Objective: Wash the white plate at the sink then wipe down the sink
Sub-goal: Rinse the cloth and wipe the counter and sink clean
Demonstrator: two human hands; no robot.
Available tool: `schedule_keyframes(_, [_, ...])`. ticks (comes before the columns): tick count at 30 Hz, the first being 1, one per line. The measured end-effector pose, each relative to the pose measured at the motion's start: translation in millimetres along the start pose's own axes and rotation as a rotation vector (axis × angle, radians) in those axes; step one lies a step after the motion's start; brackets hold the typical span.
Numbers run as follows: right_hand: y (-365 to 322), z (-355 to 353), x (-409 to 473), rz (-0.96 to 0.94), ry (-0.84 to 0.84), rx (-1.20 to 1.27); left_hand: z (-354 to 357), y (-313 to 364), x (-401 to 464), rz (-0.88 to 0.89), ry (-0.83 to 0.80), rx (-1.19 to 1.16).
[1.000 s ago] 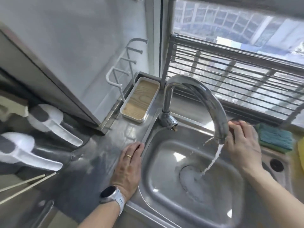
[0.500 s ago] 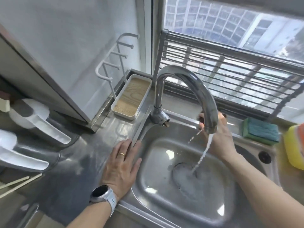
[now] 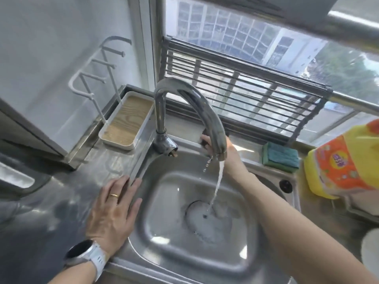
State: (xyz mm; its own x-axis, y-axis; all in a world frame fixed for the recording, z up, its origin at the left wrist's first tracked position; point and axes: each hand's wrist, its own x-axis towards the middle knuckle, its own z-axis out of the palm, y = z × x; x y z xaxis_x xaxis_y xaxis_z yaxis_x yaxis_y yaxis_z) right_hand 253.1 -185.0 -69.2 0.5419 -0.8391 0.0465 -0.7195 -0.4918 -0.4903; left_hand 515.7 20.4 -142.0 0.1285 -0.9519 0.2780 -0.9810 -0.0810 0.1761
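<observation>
The steel sink (image 3: 242, 261) fills the middle of the view, and water runs from the curved faucet (image 3: 196, 103) onto the drain (image 3: 205, 216). My left hand (image 3: 114, 210) lies flat and open on the sink's left rim, wearing a ring and a watch. Reaching across the basin, my right hand (image 3: 231, 158) sits behind the spout, which partly hides it; its fingers curl around a small dark tap handle (image 3: 203, 142). A white rounded edge, perhaps the white plate (image 3: 369, 251), shows at the right border.
A green-blue sponge (image 3: 281, 157) rests on the back rim. A yellow-orange detergent bottle (image 3: 344, 160) stands at the right. A white tray with a wooden base (image 3: 127, 124) and white rack sit at the back left. A window grille runs behind.
My right hand has moved left, from beside the spout's tip to behind it. The water keeps running. My left hand stays on the rim.
</observation>
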Motion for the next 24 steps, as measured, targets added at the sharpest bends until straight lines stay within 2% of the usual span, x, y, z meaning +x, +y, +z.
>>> schedule_keyframes(1, [11,4,-8,0.001,0.034,-0.080,0,-1,0,-0.006,-0.009,-0.001])
schedule_keyframes(2, [27,12,-19,0.088,0.014,0.009,0,-1,0,-0.011,-0.015,-0.007])
schedule_keyframes(5, [22,-7,-79,0.329,0.281,0.148,3,-4,0,-0.015,-0.011,-0.021])
schedule_keyframes(8, [-16,15,-118,0.582,0.378,0.619,5,-4,-1,-0.026,-0.003,-0.030])
schedule_keyframes(11, [-41,60,-112,1.002,0.442,1.365,0,-4,0,-0.021,0.013,-0.060])
schedule_keyframes(12, [-51,73,-102,1.101,0.471,1.523,1,-4,1,-0.019,0.022,-0.074])
schedule_keyframes(14, [-76,95,-73,1.243,0.514,1.647,1,-3,0,-0.031,0.030,-0.115])
schedule_keyframes(17, [-125,114,-13,1.289,0.497,1.671,-1,-6,-1,-0.074,0.025,-0.212])
schedule_keyframes(20, [-154,132,43,1.198,0.429,1.580,-8,-4,-3,-0.109,0.000,-0.298])
schedule_keyframes(22, [-165,145,61,1.092,0.270,1.221,-15,-2,0,-0.196,0.009,-0.416])
schedule_keyframes(24, [-182,157,41,0.927,0.269,0.846,-20,-2,-2,-0.291,0.034,-0.583])
